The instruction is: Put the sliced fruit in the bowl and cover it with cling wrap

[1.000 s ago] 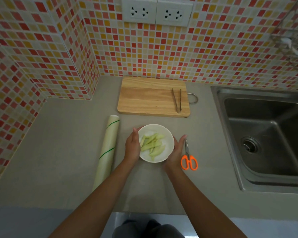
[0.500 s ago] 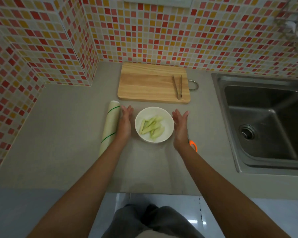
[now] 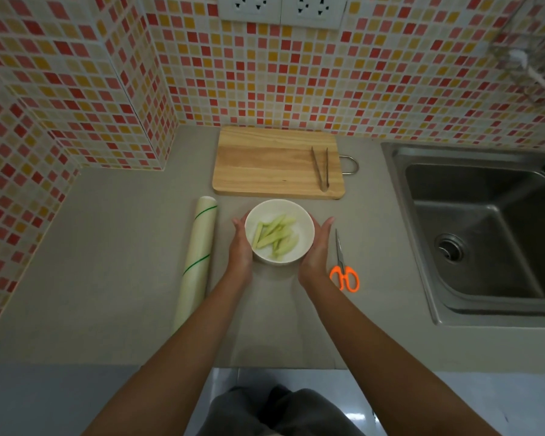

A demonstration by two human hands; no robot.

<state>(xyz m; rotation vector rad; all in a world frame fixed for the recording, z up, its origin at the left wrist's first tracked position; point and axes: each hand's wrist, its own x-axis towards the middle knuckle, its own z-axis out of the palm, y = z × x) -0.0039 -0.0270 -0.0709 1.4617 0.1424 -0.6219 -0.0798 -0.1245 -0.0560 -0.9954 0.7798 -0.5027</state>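
At the far left, the cling wrap roll (image 3: 197, 259) is lying on the grey counter (image 3: 107, 278) with its long axis running from near to far, its far end leaning slightly rightward towards the cutting board; two green lines are crossing it. Just right of the roll, the left hand (image 3: 241, 243) is pressing flat, fingers straight and together, against the left wall of the white bowl (image 3: 302, 221). The bowl is sitting upright on the counter, just in front of the wooden cutting board (image 3: 265, 165), and is holding the sliced fruit (image 3: 276, 236): pale green strips mostly pointing from near-left to far-right. Whether any wrap is already lying over the rim is too hard to make out. The right hand (image 3: 317, 250) is cupping the bowl's right wall in the same open-palmed way, so the bowl is being held between both palms (neither hand is curling around it). On the board's right part, metal tongs (image 3: 321, 168) are lying with their closed end nearest the viewer. Right of the right hand, orange-handled scissors (image 3: 343, 265) are pointing their blades away. Farthest right, the steel sink (image 3: 422, 247) is being cut off by the frame edge.
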